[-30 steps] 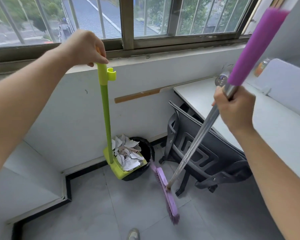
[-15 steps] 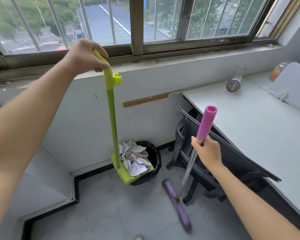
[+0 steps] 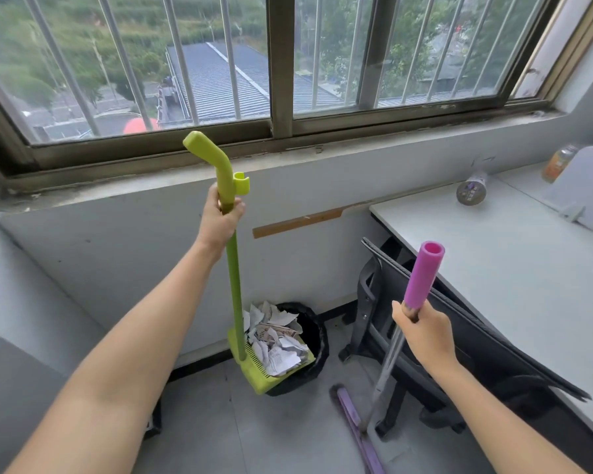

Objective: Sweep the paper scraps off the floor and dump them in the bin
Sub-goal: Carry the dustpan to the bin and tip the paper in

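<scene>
Left hand (image 3: 220, 218) gripping dustpan (image 3: 271, 367) handle (scraps (image 3: 276, 340) over bin (image 3: 314, 340)), right hand (image 3: 423, 331) clutching broom (image 3: 387, 367)

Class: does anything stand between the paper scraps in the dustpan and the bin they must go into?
Nothing visible does. The paper scraps lie in the green dustpan, whose front edge sits over the open black bin.

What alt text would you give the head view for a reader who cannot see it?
The left hand holds a green dustpan by its long handle, full of paper scraps, over a black bin. The right hand grips a purple broom standing on the floor beside a chair and desk.
</scene>
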A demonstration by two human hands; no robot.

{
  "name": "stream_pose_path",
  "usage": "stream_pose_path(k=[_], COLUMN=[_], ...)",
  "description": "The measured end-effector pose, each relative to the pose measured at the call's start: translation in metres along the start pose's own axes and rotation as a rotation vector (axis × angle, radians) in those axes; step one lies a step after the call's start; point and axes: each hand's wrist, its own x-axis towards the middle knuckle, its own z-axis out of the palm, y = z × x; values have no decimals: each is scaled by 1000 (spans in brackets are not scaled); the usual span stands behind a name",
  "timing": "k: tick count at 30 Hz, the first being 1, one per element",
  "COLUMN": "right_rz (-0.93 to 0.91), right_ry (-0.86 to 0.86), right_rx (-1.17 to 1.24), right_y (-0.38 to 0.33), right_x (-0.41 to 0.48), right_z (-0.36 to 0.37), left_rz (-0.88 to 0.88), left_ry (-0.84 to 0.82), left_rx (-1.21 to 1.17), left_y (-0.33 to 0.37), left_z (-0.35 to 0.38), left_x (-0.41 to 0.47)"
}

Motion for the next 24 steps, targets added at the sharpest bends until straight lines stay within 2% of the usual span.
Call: stream_pose_path(k=[3,5,16,24], right_rz=[10,17,35,31], right_ry=[3,4,36,55], right_rx=[5,8,21,41], right_y=[-1,-2,0,-1], right_x=[-1,-2,-6,1], right_z=[1,1,1,4], left_rz=[-1,13,157,195], left_ry=[-21,-32,-211,-302], left_rx=[181,220,161,216], left_y=[-31,-45,-43,-28], left_z=[13,20,39,50], left_x=[-10,-14,9,43])
